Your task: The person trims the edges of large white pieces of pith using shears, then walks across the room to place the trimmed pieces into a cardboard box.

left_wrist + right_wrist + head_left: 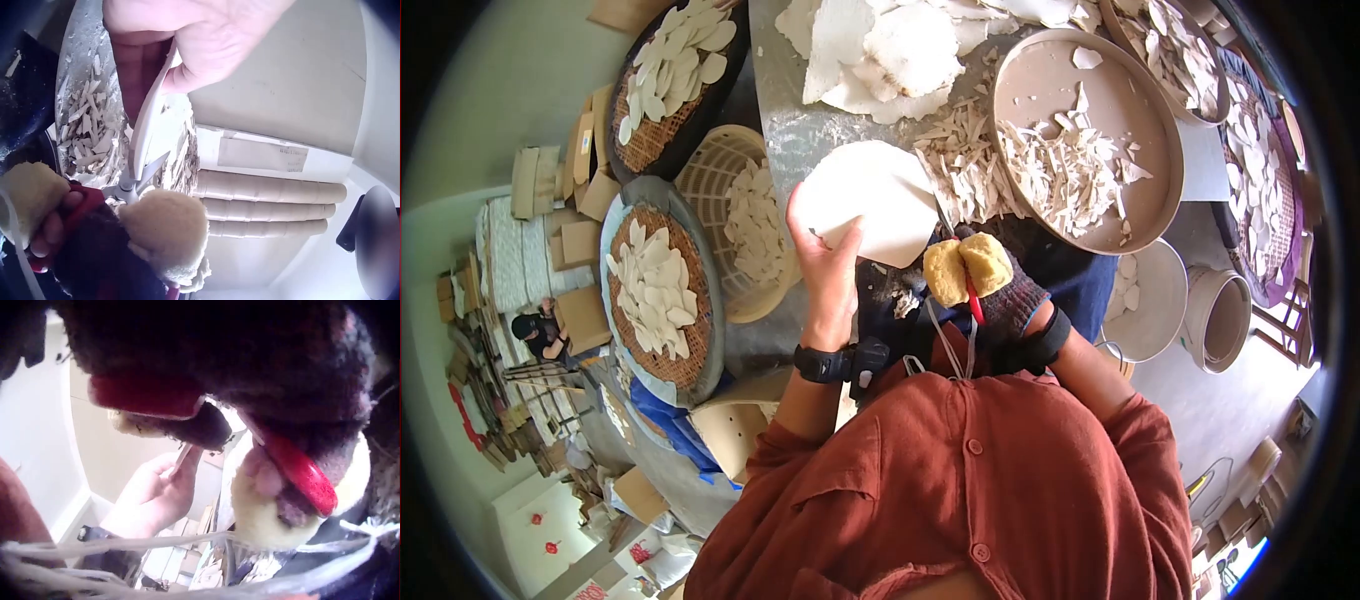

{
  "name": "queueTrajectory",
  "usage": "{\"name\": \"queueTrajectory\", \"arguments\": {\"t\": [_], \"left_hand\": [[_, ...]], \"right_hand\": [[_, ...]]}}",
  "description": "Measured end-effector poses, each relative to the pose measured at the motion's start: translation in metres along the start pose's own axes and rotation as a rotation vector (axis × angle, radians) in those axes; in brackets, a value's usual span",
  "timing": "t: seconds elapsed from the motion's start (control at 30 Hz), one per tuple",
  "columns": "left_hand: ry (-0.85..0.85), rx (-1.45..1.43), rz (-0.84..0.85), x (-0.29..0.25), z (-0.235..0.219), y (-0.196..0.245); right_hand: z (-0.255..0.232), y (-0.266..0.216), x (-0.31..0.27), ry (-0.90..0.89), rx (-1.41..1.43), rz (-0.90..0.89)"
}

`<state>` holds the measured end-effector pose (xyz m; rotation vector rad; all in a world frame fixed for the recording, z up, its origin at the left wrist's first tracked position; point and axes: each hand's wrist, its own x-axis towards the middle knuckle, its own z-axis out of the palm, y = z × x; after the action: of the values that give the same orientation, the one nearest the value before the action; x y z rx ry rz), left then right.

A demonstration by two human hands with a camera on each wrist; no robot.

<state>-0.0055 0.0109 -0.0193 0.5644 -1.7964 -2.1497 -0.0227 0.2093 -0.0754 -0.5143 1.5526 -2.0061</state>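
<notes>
My left hand (830,268) pinches a broad, thin white slice (872,198) between thumb and fingers. In the left wrist view the slice is seen edge-on, with the metal blades of the scissors (127,186) at its lower edge. Those scissors are in my right hand (1012,298), which wears a dark knit glove with bare fingertips. Red handles (306,472) show between the gloved fingers. Thick yellow sponge pads (945,273) are wrapped about the fingers and handles. Narrow offcuts (970,160) lie in a heap just beyond the blades.
A round tray (1090,240) of trimmings stands at the right on the table, and large white sheets (890,60) lie at the back. Left of the table are a plastic basket (700,165) and a wicker tray (668,225), both with slices. A metal basin (1165,320) stands lower right.
</notes>
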Motion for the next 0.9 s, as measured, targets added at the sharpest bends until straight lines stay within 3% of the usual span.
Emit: {"name": "queueTrajectory", "arguments": {"t": [0.03,0.17,0.27,0.37,0.47,0.6,0.8,0.9], "left_hand": [[-0.007,-0.006,-0.009,0.0,0.001,0.001],[-0.024,-0.007,-0.046,-0.001,0.0,0.0],[-0.037,-0.007,-0.064,0.001,-0.004,-0.002],[-0.04,0.01,-0.041,0.003,-0.008,-0.002],[-0.067,-0.008,-0.025,0.006,-0.011,0.001],[-0.163,-0.013,-0.02,0.008,-0.007,0.016],[-0.126,-0.022,0.005,0.006,-0.004,0.018],[-0.233,0.002,-0.057,0.007,-0.01,0.018]], "right_hand": [[0.004,-0.006,-0.004,0.051,0.352,0.146],[0.002,-0.019,-0.001,0.097,-0.668,-0.47],[0.005,-0.008,-0.005,0.044,-0.552,-0.287],[0.006,-0.003,-0.005,0.125,-0.654,-0.36],[0.002,0.012,-0.001,0.097,-0.743,-0.414],[0.005,0.014,0.002,0.089,-0.389,-0.21],[0.003,0.021,0.006,0.151,-0.356,-0.269],[0.001,0.007,0.004,0.133,-0.338,-0.275]]}}
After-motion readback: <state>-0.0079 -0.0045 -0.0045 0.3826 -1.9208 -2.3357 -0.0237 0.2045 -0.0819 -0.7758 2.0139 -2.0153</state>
